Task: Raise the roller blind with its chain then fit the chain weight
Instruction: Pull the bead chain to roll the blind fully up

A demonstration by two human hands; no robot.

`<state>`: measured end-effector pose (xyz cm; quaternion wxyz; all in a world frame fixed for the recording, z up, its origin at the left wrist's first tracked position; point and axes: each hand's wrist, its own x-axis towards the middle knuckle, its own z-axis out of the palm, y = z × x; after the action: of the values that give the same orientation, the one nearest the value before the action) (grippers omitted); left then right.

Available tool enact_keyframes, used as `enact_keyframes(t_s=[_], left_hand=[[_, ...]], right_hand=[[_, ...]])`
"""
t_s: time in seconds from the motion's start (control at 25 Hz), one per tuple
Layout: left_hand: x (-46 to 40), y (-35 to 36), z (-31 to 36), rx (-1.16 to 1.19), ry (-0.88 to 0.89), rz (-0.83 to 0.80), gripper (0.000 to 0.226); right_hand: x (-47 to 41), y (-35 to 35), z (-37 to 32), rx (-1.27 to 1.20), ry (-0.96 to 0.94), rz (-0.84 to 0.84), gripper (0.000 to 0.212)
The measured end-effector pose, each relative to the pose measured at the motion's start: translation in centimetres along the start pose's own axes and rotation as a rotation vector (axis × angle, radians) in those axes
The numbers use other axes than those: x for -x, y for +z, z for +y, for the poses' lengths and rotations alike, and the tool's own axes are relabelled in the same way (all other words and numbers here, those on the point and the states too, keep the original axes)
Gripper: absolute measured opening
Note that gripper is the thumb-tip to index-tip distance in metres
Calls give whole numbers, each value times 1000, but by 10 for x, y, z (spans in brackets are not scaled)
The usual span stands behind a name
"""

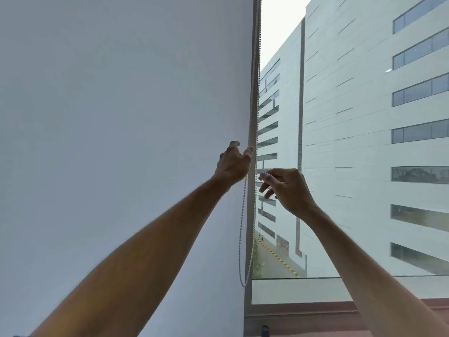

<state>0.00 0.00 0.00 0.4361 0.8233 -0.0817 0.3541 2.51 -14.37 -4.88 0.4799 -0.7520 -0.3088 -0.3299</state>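
Everything here hangs off the bead chain (252, 98), so take it as the marker. To the left of it the roller blind (121, 117) is down, a pale sheet covering that whole side, its edge running right beside the chain. The left hand (233, 164) is raised against that edge, thumb and forefinger pinched on the nearer strand of the chain, the other fingers curled loosely. It holds high, I would guess, so that one long downward draw turns the roller. Below the pinch the strand sags to the left and meets the other strand in a slack loop near the sill (315, 310); nothing hangs in that loop, so the chain weight looks not yet fitted, and I cannot find it anywhere.

Just to the right of the chain, a little lower, the right hand (284, 188) is half-curled, fingertips turned toward the farther strand. Whether it touches the beads I cannot tell; it seems to hold nothing. Farther right, bare glass shows a pale building (364, 117) outside.
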Motion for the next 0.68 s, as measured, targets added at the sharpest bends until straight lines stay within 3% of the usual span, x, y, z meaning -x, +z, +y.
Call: enact_keyframes(t_s=[0.12,0.32,0.52,0.68], left_hand=[[-22,6,4,223,26,-54,46],[-45,-10,17,623,85,-3,33],[-64,-14,30,795,96,70,27],[-78,-2,30,792,163,189,34]], right_hand=[[-15,0,3,51,3,33,23],[-60,0,-14,-37,33,80,29],[-103,10,-55,-273,74,235,33],[-141,13,-85,-425,23,176,26]])
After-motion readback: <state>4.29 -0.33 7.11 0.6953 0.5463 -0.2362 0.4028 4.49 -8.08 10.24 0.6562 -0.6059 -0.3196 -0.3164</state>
